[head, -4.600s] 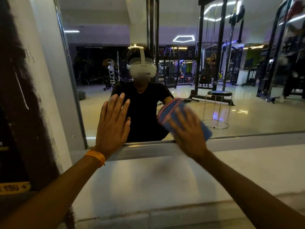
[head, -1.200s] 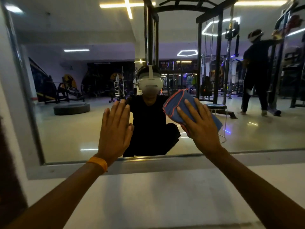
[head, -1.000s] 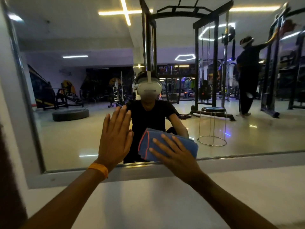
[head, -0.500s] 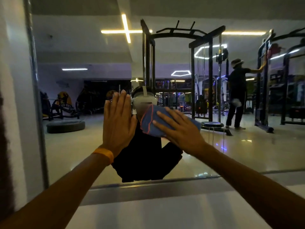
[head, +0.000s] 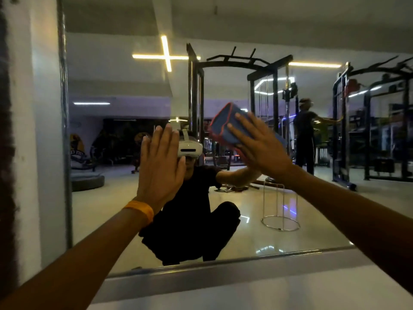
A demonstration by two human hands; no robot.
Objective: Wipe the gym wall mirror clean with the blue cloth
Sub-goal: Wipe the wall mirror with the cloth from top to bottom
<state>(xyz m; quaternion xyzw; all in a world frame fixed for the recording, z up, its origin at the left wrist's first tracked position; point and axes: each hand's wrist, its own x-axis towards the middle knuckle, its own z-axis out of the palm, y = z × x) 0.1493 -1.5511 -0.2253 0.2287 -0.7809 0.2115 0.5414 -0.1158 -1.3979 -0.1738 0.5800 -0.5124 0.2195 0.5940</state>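
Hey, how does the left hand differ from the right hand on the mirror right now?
The left hand rests bare on the mirror, while the right hand presses the blue cloth to it. The left hand's fingers point straight up; the right hand's fingers slant up and leftward. The left wrist wears an orange wristband; the right wrist shows none. Both hands are flat with straight fingers.

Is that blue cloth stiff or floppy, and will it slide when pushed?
Probably floppy: the cloth lies folded under the right hand. It likely slides easily on the smooth mirror. It seems light: flat fingers pin it.
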